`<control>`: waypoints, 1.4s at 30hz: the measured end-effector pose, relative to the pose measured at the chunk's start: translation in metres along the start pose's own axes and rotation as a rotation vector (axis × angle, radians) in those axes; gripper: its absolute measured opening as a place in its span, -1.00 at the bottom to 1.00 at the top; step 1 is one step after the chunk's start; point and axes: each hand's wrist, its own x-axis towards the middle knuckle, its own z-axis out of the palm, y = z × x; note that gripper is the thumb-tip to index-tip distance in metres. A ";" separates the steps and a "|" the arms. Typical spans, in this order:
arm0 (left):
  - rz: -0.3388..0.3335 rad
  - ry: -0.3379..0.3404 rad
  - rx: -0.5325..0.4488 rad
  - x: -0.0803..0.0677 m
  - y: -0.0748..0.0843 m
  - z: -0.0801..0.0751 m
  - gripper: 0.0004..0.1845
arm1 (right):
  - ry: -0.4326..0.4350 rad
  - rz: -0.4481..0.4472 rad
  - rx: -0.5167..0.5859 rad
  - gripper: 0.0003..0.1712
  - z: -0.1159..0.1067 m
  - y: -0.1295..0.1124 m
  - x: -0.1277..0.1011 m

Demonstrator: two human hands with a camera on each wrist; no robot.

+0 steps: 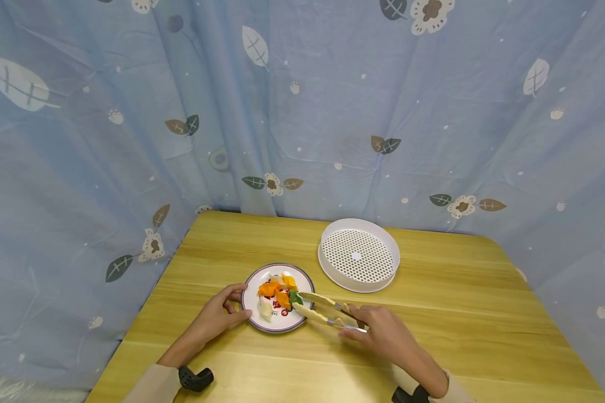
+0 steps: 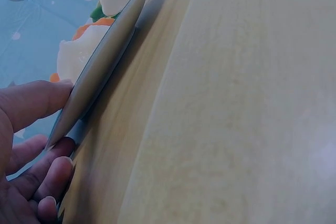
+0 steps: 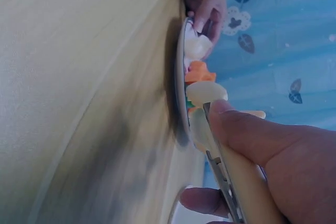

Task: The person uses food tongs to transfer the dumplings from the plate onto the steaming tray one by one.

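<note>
My left hand point(image 1: 219, 313) holds the left rim of a round white plate point(image 1: 292, 321), thumb on the upper edge and fingers at its side and underneath. On the plate lie small soft-looking pieces: orange ones point(image 1: 269, 289), a yellow one point(image 1: 289, 281), white ones point(image 1: 265, 309) and a green one point(image 1: 296, 298). My right hand point(image 1: 383, 334) grips a pair of tongs point(image 1: 312, 315) with cream-coloured ends and metal arms. The tongs reach over the plate's right rim, their ends spread around the green piece. In the right wrist view, the thumb point(image 3: 239, 129) presses along one arm.
A white round tray with a perforated base point(image 1: 355, 256) sits behind and right of the plate. Both stand on a wood-grain table point(image 1: 459, 313). A blue patterned curtain point(image 1: 327, 112) hangs along the table's back and sides.
</note>
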 end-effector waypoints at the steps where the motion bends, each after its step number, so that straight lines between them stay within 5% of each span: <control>1: -0.001 0.000 -0.001 0.000 0.000 0.000 -0.32 | -0.005 0.002 -0.003 -0.65 0.000 0.000 0.000; 13: -0.019 0.011 0.013 -0.001 0.003 0.000 -0.32 | -0.028 0.073 -0.069 -0.37 0.002 -0.011 0.006; 25: -0.021 0.016 0.029 -0.001 0.001 0.002 -0.33 | -0.009 0.067 -0.022 -0.39 0.006 -0.014 0.005; 33: -0.009 0.010 0.015 0.000 0.000 0.002 -0.33 | 0.091 0.002 0.023 -0.55 0.005 -0.006 0.001; 42: -0.022 0.018 0.033 0.000 0.002 0.001 -0.31 | 0.150 -0.020 0.025 -0.45 -0.001 0.004 -0.002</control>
